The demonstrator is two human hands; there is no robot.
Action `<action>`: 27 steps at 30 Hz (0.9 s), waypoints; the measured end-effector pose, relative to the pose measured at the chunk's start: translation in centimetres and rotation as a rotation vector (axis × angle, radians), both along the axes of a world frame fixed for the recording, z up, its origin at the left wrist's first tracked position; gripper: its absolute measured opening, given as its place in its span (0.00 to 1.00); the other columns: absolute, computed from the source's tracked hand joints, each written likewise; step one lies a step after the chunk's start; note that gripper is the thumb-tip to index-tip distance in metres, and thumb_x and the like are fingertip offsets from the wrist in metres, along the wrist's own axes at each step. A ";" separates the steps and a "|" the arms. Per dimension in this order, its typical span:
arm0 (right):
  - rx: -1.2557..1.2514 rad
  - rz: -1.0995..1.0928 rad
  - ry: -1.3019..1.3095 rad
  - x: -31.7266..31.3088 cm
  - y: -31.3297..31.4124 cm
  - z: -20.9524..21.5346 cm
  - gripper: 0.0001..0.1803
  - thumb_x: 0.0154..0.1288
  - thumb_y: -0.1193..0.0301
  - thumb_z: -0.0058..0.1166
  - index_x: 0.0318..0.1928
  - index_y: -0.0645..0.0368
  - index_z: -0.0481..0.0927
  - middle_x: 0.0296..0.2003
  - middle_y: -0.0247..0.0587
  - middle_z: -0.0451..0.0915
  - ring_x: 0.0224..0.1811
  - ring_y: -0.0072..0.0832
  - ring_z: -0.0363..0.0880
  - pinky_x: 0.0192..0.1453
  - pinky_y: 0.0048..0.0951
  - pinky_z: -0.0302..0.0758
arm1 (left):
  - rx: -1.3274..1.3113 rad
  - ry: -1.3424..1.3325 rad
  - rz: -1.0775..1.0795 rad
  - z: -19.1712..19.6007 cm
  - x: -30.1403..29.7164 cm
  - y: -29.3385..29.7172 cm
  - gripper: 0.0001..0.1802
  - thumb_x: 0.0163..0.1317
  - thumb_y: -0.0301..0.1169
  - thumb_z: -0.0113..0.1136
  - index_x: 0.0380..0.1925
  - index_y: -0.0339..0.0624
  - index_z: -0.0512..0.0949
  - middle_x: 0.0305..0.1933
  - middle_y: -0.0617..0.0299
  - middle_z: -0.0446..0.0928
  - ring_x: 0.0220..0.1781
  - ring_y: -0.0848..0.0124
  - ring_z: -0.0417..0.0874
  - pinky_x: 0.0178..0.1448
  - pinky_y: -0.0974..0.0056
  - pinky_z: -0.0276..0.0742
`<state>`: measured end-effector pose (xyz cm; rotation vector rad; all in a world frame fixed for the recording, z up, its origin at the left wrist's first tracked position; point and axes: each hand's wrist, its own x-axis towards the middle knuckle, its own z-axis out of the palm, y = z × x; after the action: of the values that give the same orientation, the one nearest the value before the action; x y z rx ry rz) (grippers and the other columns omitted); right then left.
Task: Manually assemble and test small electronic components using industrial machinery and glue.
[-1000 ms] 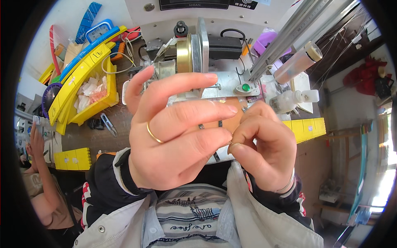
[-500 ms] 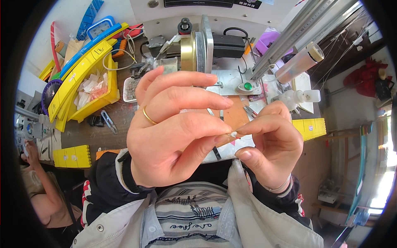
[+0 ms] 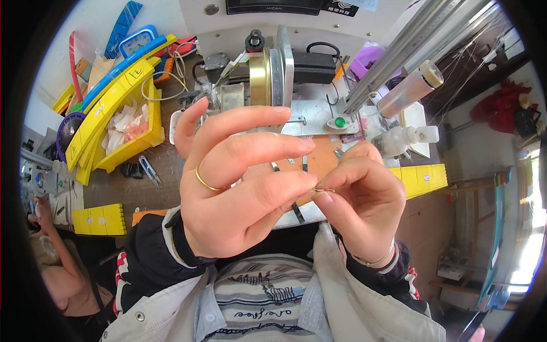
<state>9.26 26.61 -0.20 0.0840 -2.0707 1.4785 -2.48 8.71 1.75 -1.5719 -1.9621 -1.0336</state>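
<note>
A small thin piece (image 3: 326, 190), whitish with a reddish streak, sits between the fingertips of both hands, in front of the person's chest and above the near edge of the counter (image 3: 128, 191). The right hand (image 3: 367, 199) pinches it between thumb and index finger, with its other fingers curled in. The left hand (image 3: 228, 196) has its index finger and thumb drawn together at the piece's left end, gripping it, though the thumb tip is mostly hidden; its other fingers stand spread and slightly bent. A gold ring (image 3: 206, 181) circles one of those raised fingers, and a bracelet (image 3: 380, 259) hangs at the right wrist.

Beyond the hands lies an orange-brown mat (image 3: 323, 151), partly covered by the fingers. Behind it stands a machine with a brass-coloured wheel (image 3: 260, 81) beside an upright metal plate (image 3: 285, 68). A green button (image 3: 340, 122) is to the right of these, with a clear bottle (image 3: 393, 141) farther right.

On the left, a yellow bin (image 3: 152, 135) holds crumpled white and pinkish wrapping (image 3: 126, 125); blue-handled snips (image 3: 150, 172) lie near it. At the far left, another person (image 3: 60, 282) sits with one forearm raised.
</note>
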 end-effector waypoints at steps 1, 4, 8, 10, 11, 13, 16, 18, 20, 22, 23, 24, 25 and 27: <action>-0.030 -0.007 -0.021 0.0 -0.1 0.0 0.09 0.55 0.74 0.74 0.36 0.57 0.86 0.28 0.27 0.71 0.23 0.14 0.61 0.28 0.20 0.54 | 0.000 0.016 0.006 -0.1 -0.1 0.0 0.09 0.57 0.28 0.72 0.37 0.57 0.85 0.51 0.66 0.83 0.62 0.54 0.81 0.77 0.47 0.53; -0.091 0.010 -0.043 0.0 -0.4 0.2 0.07 0.57 0.76 0.71 0.35 0.57 0.86 0.29 0.27 0.72 0.23 0.13 0.60 0.28 0.20 0.54 | 0.003 0.052 0.020 -0.1 0.0 0.1 0.10 0.57 0.29 0.72 0.37 0.57 0.84 0.51 0.67 0.83 0.62 0.55 0.81 0.78 0.47 0.52; -0.168 0.074 -0.062 -0.2 -0.8 0.2 0.05 0.58 0.76 0.70 0.34 0.57 0.85 0.29 0.27 0.72 0.23 0.13 0.60 0.27 0.19 0.53 | 0.040 0.120 0.032 -0.6 0.0 0.0 0.08 0.59 0.29 0.71 0.38 0.55 0.84 0.51 0.67 0.83 0.62 0.55 0.81 0.79 0.46 0.52; -0.220 0.162 -0.178 0.1 -1.0 0.5 0.05 0.59 0.76 0.69 0.34 0.57 0.85 0.29 0.26 0.73 0.23 0.13 0.61 0.27 0.19 0.56 | 0.048 0.102 0.040 -0.5 -0.1 0.3 0.08 0.59 0.29 0.70 0.37 0.54 0.84 0.51 0.67 0.83 0.61 0.55 0.81 0.79 0.46 0.52; -0.218 0.159 -0.180 0.1 -1.1 0.6 0.05 0.59 0.76 0.69 0.34 0.57 0.85 0.29 0.26 0.73 0.23 0.13 0.61 0.27 0.19 0.56 | 0.056 0.086 0.051 -0.5 -0.1 0.4 0.07 0.59 0.28 0.69 0.37 0.54 0.84 0.51 0.66 0.83 0.61 0.55 0.81 0.79 0.46 0.51; -0.114 0.194 -0.184 -0.1 -1.3 0.8 0.05 0.59 0.76 0.70 0.34 0.56 0.86 0.30 0.27 0.75 0.23 0.13 0.63 0.27 0.19 0.60 | 0.060 0.070 0.047 -0.6 -0.2 0.3 0.07 0.59 0.27 0.68 0.36 0.53 0.84 0.50 0.66 0.84 0.61 0.54 0.82 0.79 0.47 0.51; 0.089 0.044 -0.146 0.0 -0.4 0.2 0.10 0.54 0.76 0.74 0.37 0.56 0.88 0.32 0.29 0.76 0.24 0.14 0.66 0.27 0.19 0.63 | 0.056 0.054 0.050 -0.6 -0.3 0.1 0.07 0.58 0.26 0.67 0.35 0.52 0.84 0.49 0.64 0.84 0.61 0.54 0.82 0.79 0.46 0.52; 0.268 -0.193 -0.156 0.3 0.2 0.0 0.25 0.47 0.75 0.79 0.50 0.55 0.88 0.37 0.33 0.77 0.24 0.16 0.67 0.27 0.21 0.66 | 0.055 0.058 0.046 -0.4 -0.5 -0.1 0.07 0.57 0.25 0.67 0.35 0.52 0.84 0.49 0.63 0.84 0.61 0.54 0.82 0.78 0.46 0.53; 0.333 -0.287 -0.144 -0.2 1.4 -0.8 0.31 0.47 0.74 0.79 0.56 0.54 0.85 0.39 0.35 0.77 0.23 0.18 0.67 0.28 0.22 0.68 | 0.019 0.082 0.111 -0.1 -0.8 -0.6 0.06 0.57 0.24 0.67 0.34 0.49 0.83 0.48 0.60 0.84 0.60 0.52 0.82 0.77 0.44 0.56; 0.447 -0.400 -0.170 -0.3 3.5 -1.9 0.40 0.50 0.73 0.78 0.67 0.53 0.79 0.49 0.41 0.78 0.22 0.22 0.71 0.31 0.24 0.74 | 0.078 0.087 0.129 -0.3 -1.5 -1.0 0.07 0.56 0.25 0.68 0.34 0.50 0.83 0.47 0.63 0.84 0.60 0.55 0.82 0.77 0.46 0.55; 0.457 -0.422 -0.164 -0.2 4.5 -2.2 0.40 0.50 0.73 0.78 0.67 0.53 0.79 0.49 0.41 0.78 0.22 0.22 0.71 0.31 0.24 0.74 | 0.123 0.086 0.171 -0.3 -1.9 -1.4 0.07 0.55 0.25 0.69 0.34 0.50 0.83 0.46 0.65 0.85 0.59 0.58 0.82 0.78 0.48 0.54; 0.442 -0.468 -0.178 -0.2 5.4 -2.9 0.39 0.51 0.72 0.77 0.67 0.53 0.79 0.51 0.43 0.79 0.22 0.22 0.73 0.32 0.24 0.75 | 0.132 0.090 0.154 -0.6 -2.3 -1.7 0.07 0.55 0.25 0.69 0.34 0.50 0.83 0.46 0.65 0.85 0.59 0.58 0.82 0.78 0.48 0.54; 0.425 -0.505 -0.187 -0.4 6.2 -3.4 0.38 0.53 0.72 0.76 0.66 0.53 0.79 0.53 0.44 0.79 0.23 0.22 0.75 0.33 0.25 0.76 | 0.128 0.104 0.200 -0.7 -2.8 -2.3 0.07 0.56 0.24 0.68 0.34 0.49 0.83 0.46 0.64 0.85 0.59 0.57 0.82 0.77 0.48 0.56; 0.425 -0.536 -0.175 -0.3 8.0 -4.2 0.31 0.56 0.72 0.73 0.63 0.55 0.81 0.56 0.45 0.80 0.24 0.21 0.79 0.34 0.25 0.77 | 0.132 0.123 0.244 -0.8 -3.6 -3.0 0.07 0.57 0.24 0.67 0.35 0.47 0.82 0.47 0.63 0.85 0.60 0.56 0.82 0.76 0.47 0.57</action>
<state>9.00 34.65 -4.44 -0.4180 -2.2780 0.7387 -6.09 5.69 0.92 -1.2594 -1.9036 -0.9233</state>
